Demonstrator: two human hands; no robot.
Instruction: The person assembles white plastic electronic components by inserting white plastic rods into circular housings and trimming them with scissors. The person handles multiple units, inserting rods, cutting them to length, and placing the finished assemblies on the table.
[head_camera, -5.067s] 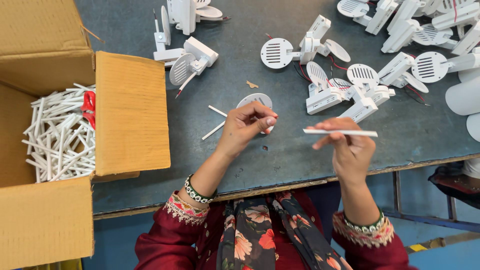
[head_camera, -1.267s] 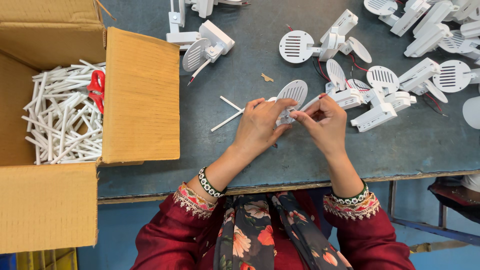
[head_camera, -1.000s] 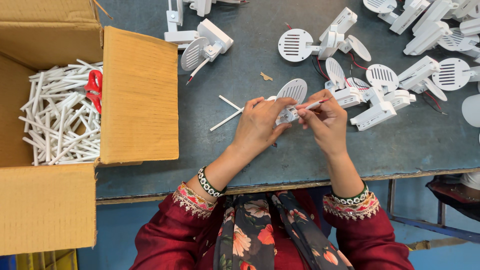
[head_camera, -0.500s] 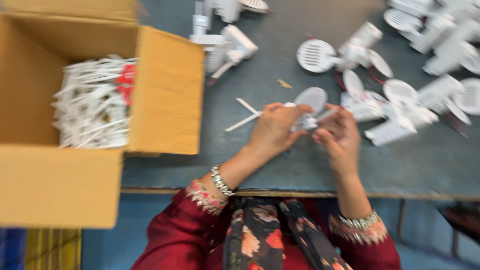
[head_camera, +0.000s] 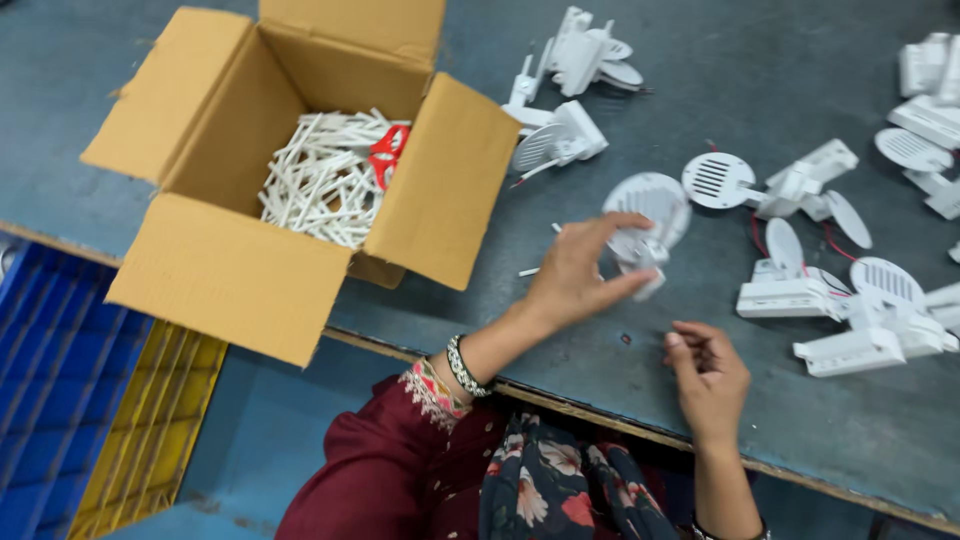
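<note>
Your right hand (head_camera: 708, 375) has dropped back from the white fan part (head_camera: 645, 225), fingers loosely curled on nothing visible, your left hand (head_camera: 580, 270) alone grasps it above the grey table (head_camera: 600, 350), its lower end hidden by fingers, cardboard box (head_camera: 300, 170) now nearer centre.

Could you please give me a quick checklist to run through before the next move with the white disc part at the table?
1. Left hand grips the white disc part: ok.
2. Right hand free of parts: cannot tell, fingers curled.
3. Cardboard box open, white sticks inside: ok.
4. Loose stick on the table near the left hand: ok.
5. Other white assemblies apart from both hands: ok.
</note>
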